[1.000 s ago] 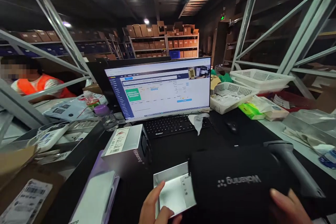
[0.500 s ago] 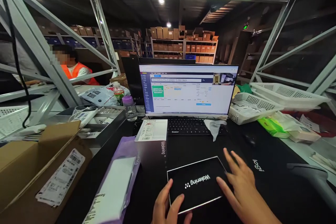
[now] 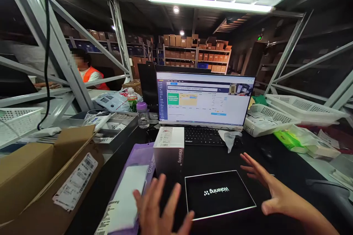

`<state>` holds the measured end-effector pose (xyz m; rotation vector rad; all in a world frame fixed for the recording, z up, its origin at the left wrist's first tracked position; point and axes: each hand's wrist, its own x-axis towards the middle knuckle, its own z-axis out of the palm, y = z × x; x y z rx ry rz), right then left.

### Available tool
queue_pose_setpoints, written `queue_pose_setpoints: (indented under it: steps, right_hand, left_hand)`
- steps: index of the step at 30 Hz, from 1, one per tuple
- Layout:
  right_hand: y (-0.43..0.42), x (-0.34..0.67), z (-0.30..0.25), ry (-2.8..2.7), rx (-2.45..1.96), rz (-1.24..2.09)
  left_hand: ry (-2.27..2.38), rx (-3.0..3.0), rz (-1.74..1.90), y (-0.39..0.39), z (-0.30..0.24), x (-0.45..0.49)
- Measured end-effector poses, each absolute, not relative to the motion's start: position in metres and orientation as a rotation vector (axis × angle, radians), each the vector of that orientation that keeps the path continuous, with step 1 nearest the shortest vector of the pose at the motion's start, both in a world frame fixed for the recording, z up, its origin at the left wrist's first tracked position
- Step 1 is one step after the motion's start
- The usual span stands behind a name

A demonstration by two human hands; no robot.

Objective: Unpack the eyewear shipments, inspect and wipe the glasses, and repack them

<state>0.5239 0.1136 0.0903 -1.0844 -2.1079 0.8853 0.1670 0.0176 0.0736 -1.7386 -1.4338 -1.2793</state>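
A flat black box (image 3: 220, 202) with white edges and the word "Wakening" upside down lies on the dark desk mat. To its left my left hand (image 3: 160, 209) is raised with its fingers spread, holding nothing. My right hand (image 3: 267, 187) hovers off the box's right side, open, thumb apart from the fingers. A taller Wakening carton (image 3: 168, 158) with a white top stands behind the box on the left. Beside that carton lies a purple bag (image 3: 138, 154) with a white box (image 3: 129, 187) on top of it.
An open cardboard box (image 3: 74, 176) occupies the left side. Behind are a monitor (image 3: 204, 114), a keyboard (image 3: 204, 137) and a purple-capped bottle (image 3: 142, 115). White baskets (image 3: 275, 117), a mouse (image 3: 266, 152) and a grey scanner (image 3: 331, 187) sit at right. A person in an orange vest (image 3: 93, 75) sits far left.
Both hands have come off the black box and moved apart, the left one leftward and the right one rightward. The whole view has shifted slightly.
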Motion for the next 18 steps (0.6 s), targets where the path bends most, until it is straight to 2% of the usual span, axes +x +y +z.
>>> queue_pose_setpoints:
  steps: [3, 6, 12, 14, 18]
  right_hand:
    - [0.128, 0.522, 0.075, -2.186, -0.988, 1.118]
    - [0.129, 0.504, 0.066, -2.23, -0.985, 1.227]
    - [0.11, 0.496, 0.057, -2.102, -1.16, 1.121]
    - [0.108, 0.505, 0.054, -2.053, -1.188, 1.113]
    - [0.112, 0.523, 0.051, -1.893, -1.101, 1.016]
  left_hand:
    - [-1.518, -1.634, -1.362, 0.03, 0.123, 0.148]
    - [-1.595, -1.691, -1.298, 0.056, 0.147, 0.148]
    - [-1.916, -1.628, -1.232, 0.111, 0.117, 0.162]
    - [-1.948, -1.56, -1.406, 0.119, 0.109, 0.156]
    - [-2.05, -1.178, -2.296, 0.123, 0.115, 0.126]
